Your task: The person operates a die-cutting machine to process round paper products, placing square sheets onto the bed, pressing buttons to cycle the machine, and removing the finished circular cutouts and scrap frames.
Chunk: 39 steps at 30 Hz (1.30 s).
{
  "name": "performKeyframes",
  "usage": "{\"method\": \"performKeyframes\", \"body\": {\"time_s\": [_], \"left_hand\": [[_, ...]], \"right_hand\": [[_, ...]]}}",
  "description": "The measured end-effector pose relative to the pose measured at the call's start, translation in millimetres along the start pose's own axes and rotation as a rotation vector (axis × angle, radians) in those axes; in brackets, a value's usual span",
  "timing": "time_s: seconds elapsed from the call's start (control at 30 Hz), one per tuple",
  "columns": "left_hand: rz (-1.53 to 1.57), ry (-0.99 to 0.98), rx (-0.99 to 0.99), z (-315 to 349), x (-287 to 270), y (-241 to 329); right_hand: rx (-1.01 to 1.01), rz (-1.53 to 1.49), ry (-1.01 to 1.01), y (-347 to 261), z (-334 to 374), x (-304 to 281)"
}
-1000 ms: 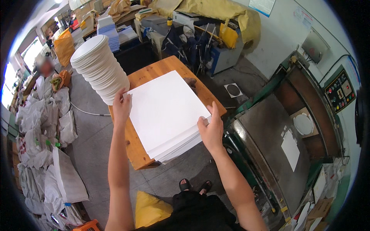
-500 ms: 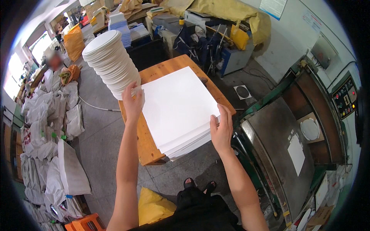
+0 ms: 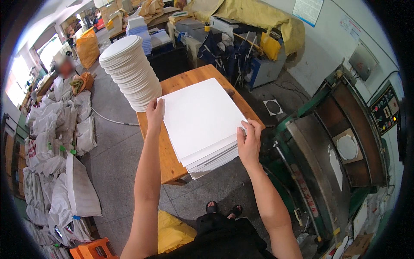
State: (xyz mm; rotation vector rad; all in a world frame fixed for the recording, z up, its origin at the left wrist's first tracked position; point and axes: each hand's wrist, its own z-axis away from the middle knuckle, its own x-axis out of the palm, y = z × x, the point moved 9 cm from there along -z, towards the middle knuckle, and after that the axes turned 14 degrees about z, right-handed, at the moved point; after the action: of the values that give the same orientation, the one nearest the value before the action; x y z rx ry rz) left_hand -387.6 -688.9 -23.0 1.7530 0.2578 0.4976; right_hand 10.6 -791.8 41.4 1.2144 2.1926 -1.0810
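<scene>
A stack of white square sheets (image 3: 202, 116) lies on a wooden table in front of me, its layers slightly out of line at the near edge. My left hand (image 3: 155, 115) pinches the top sheet's left edge, thumb uppermost. At the right corner, my right hand (image 3: 250, 140) has its thumb and curled fingers closed on the sheet edge; how many sheets are between the fingers cannot be seen. Just beyond my left hand, a tall leaning pile of white round discs (image 3: 131, 73) stands by the table's far left corner.
The wooden table (image 3: 171, 166) shows bare wood along its left side. To the right is a green-framed press (image 3: 302, 172) with a metal plate, a loose white piece and a control panel (image 3: 385, 110). White sacks (image 3: 82, 185) line the left; a yellow bag (image 3: 174, 233) lies by my feet.
My left hand has closed from spread fingers to a pinch on the sheet edge. My right fingers have curled in at the corner. The press's metal plate has tilted and looks narrower.
</scene>
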Motion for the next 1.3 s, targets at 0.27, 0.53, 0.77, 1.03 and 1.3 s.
{"method": "performKeyframes", "body": {"time_s": [0.27,0.53,0.77,1.03,1.3], "left_hand": [[-0.01,0.025,0.004,-3.6,-7.6,-2.7],[-0.082,0.043,-0.129,98.8,8.6,22.3],[-0.161,-0.167,-0.221,111.8,20.0,28.9],[0.404,0.028,-0.206,207.1,-38.8,38.3],[0.465,0.003,-0.106,265.6,-40.5,79.0]], "right_hand": [[-0.02,0.003,-0.013,-7.5,-4.3,-7.1],[-0.017,0.05,-0.028,0.2,-0.4,-7.6],[0.079,-0.17,-0.056,11.3,0.1,-14.3],[0.45,-0.172,-0.216,170.2,193.8,-69.4],[1.434,0.038,-1.21,296.5,672.0,-172.0]]}}
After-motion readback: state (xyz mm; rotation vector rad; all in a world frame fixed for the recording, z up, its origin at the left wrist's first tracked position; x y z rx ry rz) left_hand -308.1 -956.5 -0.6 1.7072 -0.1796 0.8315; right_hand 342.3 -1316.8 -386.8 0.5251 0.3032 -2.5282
